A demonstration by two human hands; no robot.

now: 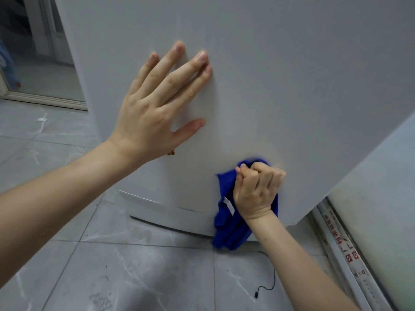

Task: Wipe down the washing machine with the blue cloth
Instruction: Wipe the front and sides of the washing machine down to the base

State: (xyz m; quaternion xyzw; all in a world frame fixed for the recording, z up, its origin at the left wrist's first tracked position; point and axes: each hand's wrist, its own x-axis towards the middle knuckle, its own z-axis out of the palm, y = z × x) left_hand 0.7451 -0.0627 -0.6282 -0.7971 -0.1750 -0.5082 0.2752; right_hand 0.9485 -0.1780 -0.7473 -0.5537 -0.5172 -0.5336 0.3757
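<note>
The white washing machine point(280, 75) fills most of the head view, its flat side panel facing me. My left hand point(157, 108) lies flat against the panel, fingers spread and pointing up to the right. Lower down, my right hand point(258, 189) is clenched around the blue cloth point(226, 230) and presses it against the panel near the machine's bottom edge. The cloth hangs down from my fist, with a small white label showing on it.
Grey marbled floor tiles point(112, 254) lie below. A thin black cable point(269, 281) with a plug lies on the floor by my right forearm. A sliding-door track point(345, 254) with red printed tape runs along the right. A doorway threshold point(45, 99) is at the left.
</note>
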